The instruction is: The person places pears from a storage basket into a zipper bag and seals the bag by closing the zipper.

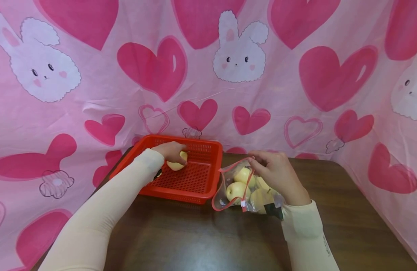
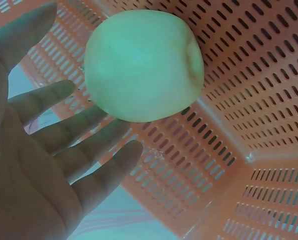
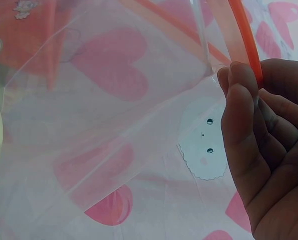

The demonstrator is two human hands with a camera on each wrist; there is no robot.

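A round, apple-like pale yellow fruit (image 1: 175,164) lies in the red plastic basket (image 1: 213,165). My left hand (image 1: 171,151) reaches over it; in the left wrist view the fingers (image 2: 96,127) are spread and nearly straight, fingertips right at the underside of the fruit (image 2: 144,65). To the right, my right hand (image 1: 277,171) pinches the upper edge of a clear zip bag (image 1: 223,197) with red trim, between thumb and fingers (image 3: 241,110). The bag's mouth gapes toward the basket, and several fruits (image 1: 238,191) like the first sit inside. A white slider (image 1: 243,203) hangs on the trim.
Basket and bag stand side by side on a dark brown wooden table (image 1: 181,233). Behind and along both sides hangs a pink cloth (image 1: 198,90) with hearts and rabbits. The basket's slotted walls rise around the left hand.
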